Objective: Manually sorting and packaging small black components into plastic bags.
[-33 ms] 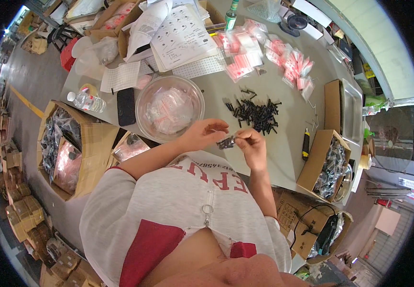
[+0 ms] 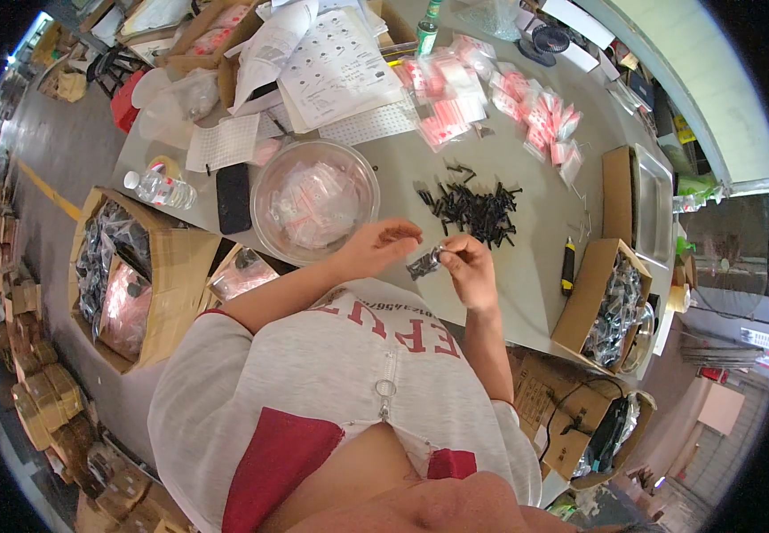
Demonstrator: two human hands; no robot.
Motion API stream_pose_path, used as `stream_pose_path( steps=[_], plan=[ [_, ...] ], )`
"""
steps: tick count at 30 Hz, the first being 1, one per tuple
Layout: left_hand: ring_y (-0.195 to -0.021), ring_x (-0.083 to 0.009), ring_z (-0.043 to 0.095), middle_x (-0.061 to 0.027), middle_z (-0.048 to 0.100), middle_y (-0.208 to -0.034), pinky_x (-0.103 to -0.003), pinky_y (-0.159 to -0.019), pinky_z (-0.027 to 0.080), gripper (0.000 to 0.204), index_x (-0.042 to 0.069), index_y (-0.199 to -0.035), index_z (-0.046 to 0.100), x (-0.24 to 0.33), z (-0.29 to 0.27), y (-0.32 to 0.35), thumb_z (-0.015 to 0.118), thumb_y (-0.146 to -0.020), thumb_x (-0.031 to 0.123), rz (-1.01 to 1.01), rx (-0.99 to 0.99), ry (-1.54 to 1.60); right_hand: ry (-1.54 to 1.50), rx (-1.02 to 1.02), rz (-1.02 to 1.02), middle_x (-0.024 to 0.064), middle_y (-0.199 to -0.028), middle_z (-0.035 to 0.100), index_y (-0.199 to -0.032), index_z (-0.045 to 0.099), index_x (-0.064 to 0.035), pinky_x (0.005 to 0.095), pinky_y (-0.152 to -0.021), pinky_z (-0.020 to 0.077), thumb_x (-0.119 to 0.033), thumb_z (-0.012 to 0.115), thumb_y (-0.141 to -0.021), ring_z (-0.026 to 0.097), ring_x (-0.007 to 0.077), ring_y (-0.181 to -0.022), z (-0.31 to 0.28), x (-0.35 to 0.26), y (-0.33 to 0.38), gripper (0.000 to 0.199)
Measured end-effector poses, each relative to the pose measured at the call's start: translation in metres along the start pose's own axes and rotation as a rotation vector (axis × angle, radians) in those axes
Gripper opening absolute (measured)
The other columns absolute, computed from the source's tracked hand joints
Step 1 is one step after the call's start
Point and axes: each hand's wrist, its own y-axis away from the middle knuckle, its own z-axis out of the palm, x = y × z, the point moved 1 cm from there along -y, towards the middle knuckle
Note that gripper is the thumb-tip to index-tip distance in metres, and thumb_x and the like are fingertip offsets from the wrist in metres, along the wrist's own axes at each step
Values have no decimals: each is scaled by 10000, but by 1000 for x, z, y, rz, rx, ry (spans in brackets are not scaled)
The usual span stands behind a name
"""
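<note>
Here's the big grey-green table (image 2: 527, 289), spreading across the middle and upper part of the frame. Off its edge at centre left stands an open brown cardboard carton (image 2: 176, 289), packed with dark bagged parts and pinkish plastic. Up top, right of centre, lies a loose spread of flat red-and-white clear plastic packets (image 2: 447, 123). Left of centre sits a round clear plastic bowl (image 2: 265, 226) with more clear packets inside. Then the heap of slim black screws (image 2: 473, 211), loose on the tabletop just above the hands.

And the hands, mid-frame! The left hand (image 2: 379, 250) is open, fingers loosely curled, apparently holding nothing, just beside the action but not touching it. The right hand (image 2: 470, 272) has thumb and fingers pinched on one end of the smallest piece in play: a little clear plastic bag with dark contents (image 2: 422, 265), hanging toward the left near the centre of the frame, between the hands. Whether it's sealed, I can't tell.

For clean work here, I'd say keep that pinch firm near the edge, let the contents sink away from the fingertips, and bring the free hand in to steady the far end. Thin film probably slips and creases easily, so a flat, even grip beats a hard squeeze.
</note>
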Motion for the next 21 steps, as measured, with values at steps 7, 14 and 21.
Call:
stream_pose_path(
  steps=[7,14,21],
  plan=[
    [-870,-90,555,-30,614,-934,-243,-779,446,218,-12,-1040,578,-27,-17,-10,576,-908,161,-30,50,-66,852,2,288,53,-762,641,-856,618,-1,276,-647,464,-68,648,-818,589,146,-684,-33,89,-3,82],
    [-904,-111,570,-35,617,-970,-264,-827,455,205,6,-1043,588,-40,-22,-14,585,-896,149,-64,18,-160,555,-3,282,144,-780,651,-848,621,-5,298,-608,472,-46,659,-790,615,189,-682,-35,98,-5,80],
    [-842,-202,617,-107,635,-958,-306,-728,479,156,9,-931,636,-40,-11,-19,619,-841,135,195,-92,-612,480,-12,1,126,-805,648,-852,621,6,302,-595,477,-31,661,-787,621,217,-666,1,46,-1,84]
  ],
)
